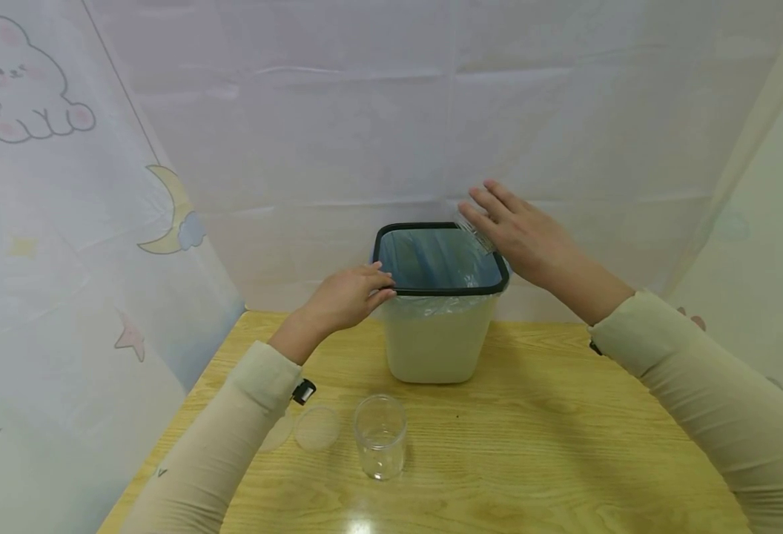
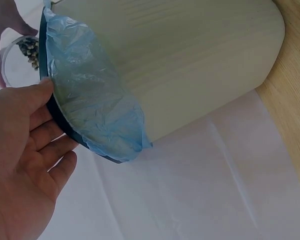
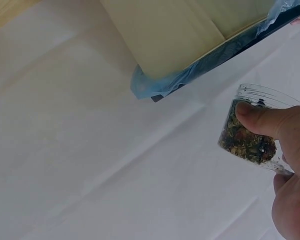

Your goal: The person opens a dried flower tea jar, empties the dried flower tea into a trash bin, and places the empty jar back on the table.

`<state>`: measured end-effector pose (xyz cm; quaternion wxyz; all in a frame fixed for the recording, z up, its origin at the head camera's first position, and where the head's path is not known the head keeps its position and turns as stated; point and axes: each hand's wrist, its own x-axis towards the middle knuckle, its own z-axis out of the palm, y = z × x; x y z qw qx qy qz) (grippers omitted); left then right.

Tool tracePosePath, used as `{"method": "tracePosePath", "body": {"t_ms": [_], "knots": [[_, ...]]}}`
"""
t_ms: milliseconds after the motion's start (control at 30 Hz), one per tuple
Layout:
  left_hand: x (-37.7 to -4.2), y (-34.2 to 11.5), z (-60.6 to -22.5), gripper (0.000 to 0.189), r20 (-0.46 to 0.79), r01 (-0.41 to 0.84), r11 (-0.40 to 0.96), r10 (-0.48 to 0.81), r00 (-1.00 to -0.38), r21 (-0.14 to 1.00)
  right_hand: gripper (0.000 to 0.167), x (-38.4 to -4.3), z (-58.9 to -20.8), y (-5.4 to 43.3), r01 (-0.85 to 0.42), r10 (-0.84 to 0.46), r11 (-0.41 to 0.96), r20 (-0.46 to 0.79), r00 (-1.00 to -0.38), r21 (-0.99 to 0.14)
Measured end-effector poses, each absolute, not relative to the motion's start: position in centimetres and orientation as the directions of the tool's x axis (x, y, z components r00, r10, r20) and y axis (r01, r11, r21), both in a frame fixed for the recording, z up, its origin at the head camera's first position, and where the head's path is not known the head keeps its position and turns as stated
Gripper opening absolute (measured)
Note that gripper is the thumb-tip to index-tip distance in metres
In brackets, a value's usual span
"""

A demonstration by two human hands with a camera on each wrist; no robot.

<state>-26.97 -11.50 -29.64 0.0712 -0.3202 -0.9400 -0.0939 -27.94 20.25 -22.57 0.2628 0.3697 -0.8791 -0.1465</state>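
A cream trash bin (image 1: pixel 437 345) with a black rim stands on the table, lined with a thin blue plastic bag (image 2: pixel 90 90) folded over its edge. My left hand (image 1: pixel 350 297) grips the bin's rim at the near left corner, thumb on one side and fingers on the other in the left wrist view. Above the rim's right side, my right hand (image 1: pixel 525 236) holds a clear jar (image 3: pixel 247 132), tilted. Dark, mixed dried bits like herbs or tea lie inside the jar. In the head view the hand covers most of it.
A second clear jar (image 1: pixel 381 437) stands uncapped on the wooden table (image 1: pixel 532 445) in front of the bin. Two clear round discs (image 1: pixel 318 429), like lids, lie left of it. A pale cloth (image 1: pixel 331 111) hangs behind the bin, and printed curtains (image 1: pixel 51 259) flank it.
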Motion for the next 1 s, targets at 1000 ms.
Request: {"method": "tracePosePath", "body": {"t_ms": [1000], "knots": [[-26.99,-11.65,-29.44,0.041,0.195,0.621,0.773,0.594,-0.781,0.132,0.087,-27.79,-22.68,20.08,-0.570,-0.746,0.657,0.319,-0.584,0.494]]}}
